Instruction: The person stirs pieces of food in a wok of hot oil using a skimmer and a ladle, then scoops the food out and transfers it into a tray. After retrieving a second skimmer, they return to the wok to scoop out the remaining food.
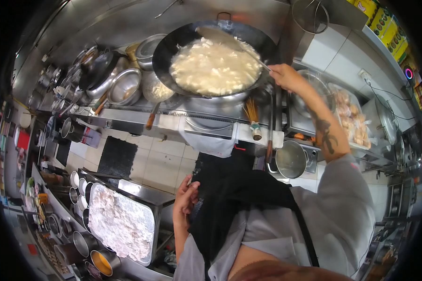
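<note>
Stainless stove tabletop (201,105) runs across the upper part of the view, dark mats on the tiled floor below it. Big black wok (164,54) sits on the stove, filled with pale frothy liquid and lots of off-white chunks (215,70), bunched toward the near side. That's the work in hand: chunks are in the wok, in the liquid, some poking above the surface.

Lower left: metal tray (152,220) heaped with white, flour-coated stuff (117,222); pots and bowls crowd its far side, one with orange contents (101,263). Right of the stove: bagged food (350,117) in a shallow tray. Saucepan (290,159) below the stove's front edge, right of the wok. White cloth (211,143) draped over the front edge.

Left of the wok: steel bowl (124,86), then strainer (157,91) just beside the wok, pale bits in it, wooden handle over the edge. Bamboo brush (252,114) stands near the front edge.

Ladle-type utensil (213,35) crosses the wok's far right side, head by the far wall; can't tell ladle from skimmer.

Right hand (285,77): grip closed around the utensil's handle end, just outside the right rim. Left hand (186,194): down beside the black apron (220,206), fingers partly curled, well apart from the wok. Can't tell if its grip is pinching anything.
</note>
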The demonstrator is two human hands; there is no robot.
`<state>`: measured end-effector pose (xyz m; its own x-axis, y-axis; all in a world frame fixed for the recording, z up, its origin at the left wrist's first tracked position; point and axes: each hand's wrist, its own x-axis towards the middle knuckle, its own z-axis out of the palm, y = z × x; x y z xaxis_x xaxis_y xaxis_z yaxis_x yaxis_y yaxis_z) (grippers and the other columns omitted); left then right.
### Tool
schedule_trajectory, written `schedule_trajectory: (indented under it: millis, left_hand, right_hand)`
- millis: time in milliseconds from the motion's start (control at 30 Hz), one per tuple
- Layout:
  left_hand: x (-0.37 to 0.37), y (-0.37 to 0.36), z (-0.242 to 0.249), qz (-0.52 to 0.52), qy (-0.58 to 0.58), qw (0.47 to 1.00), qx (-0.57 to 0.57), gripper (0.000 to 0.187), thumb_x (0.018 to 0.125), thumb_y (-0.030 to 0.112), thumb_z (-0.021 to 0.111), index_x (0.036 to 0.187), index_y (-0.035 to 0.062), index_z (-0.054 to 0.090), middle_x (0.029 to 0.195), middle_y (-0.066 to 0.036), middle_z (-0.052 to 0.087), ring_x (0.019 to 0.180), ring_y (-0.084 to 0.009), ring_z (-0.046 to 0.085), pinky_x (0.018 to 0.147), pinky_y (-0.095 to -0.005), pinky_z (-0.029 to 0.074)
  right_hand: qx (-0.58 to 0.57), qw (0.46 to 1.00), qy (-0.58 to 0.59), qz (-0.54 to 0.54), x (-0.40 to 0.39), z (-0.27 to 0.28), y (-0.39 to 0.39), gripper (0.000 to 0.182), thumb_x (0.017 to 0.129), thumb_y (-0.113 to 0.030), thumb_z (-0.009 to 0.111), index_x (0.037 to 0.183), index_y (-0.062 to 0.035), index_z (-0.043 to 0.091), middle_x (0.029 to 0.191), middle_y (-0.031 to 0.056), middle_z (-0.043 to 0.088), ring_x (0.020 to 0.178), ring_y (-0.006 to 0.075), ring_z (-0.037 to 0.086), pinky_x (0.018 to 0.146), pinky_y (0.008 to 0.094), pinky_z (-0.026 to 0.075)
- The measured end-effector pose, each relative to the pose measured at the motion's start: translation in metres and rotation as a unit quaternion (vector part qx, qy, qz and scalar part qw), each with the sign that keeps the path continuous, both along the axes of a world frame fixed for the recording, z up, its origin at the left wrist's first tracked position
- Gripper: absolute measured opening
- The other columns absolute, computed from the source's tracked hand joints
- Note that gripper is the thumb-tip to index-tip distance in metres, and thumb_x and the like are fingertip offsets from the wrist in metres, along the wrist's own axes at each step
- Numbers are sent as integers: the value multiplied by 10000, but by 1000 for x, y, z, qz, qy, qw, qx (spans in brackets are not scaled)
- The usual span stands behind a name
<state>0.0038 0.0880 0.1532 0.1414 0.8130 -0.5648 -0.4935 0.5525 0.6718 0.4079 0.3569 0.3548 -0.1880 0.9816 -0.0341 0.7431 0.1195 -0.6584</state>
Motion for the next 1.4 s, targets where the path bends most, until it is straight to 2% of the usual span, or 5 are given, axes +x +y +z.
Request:
schedule_trajectory:
  millis: [233, 467, 1033, 1200, 1400]
  left_hand:
    - [-2, 9, -17, 90, 11, 995, -48, 626, 832, 98, 619, 1379, 65, 317, 964, -60, 565, 556, -74, 421, 449, -209, 337]
    - [16, 32, 5, 67, 30, 995, -68, 561, 831, 49, 597, 1329, 68, 339, 903, -74, 577, 527, -90, 429, 431, -224, 340]
    - [17, 76, -26, 88, -15, 996, -30, 484, 830, 85, 618, 1261, 76, 397, 885, -75, 595, 592, -117, 480, 477, -250, 364]
    - [6, 96, -41, 132, 26, 991, 10, 432, 855, 119, 595, 1250, 71, 425, 950, -48, 587, 718, -124, 516, 564, -278, 412]
    - [-58, 204, -28, 294, 423, 832, 208, 512, 823, 157, 628, 1238, -84, 448, 1012, -135, 566, 885, -194, 548, 786, -291, 441]
  right_hand:
    - [1, 960, 208, -190, 42, -76, -63, 344, 935, -212, 462, 1226, -44, 535, 628, 18, 515, 398, 82, 430, 347, 250, 358]
    - [1, 781, 568, -259, 54, -131, -97, 270, 937, -197, 467, 1155, -37, 484, 654, 60, 540, 425, 108, 448, 359, 252, 361]
    - [-6, 647, 707, -286, 86, -219, -164, 407, 968, -331, 437, 1266, -55, 410, 1071, 167, 593, 810, 250, 620, 678, 339, 512]
    - [-37, 528, 757, -383, 86, -286, -203, 421, 964, -384, 412, 1203, -44, 479, 992, 138, 611, 804, 243, 628, 709, 364, 520]
    - [-162, 879, 289, -342, 57, -343, -237, 339, 945, -248, 440, 1176, -15, 529, 846, 99, 635, 599, 191, 623, 535, 327, 521]
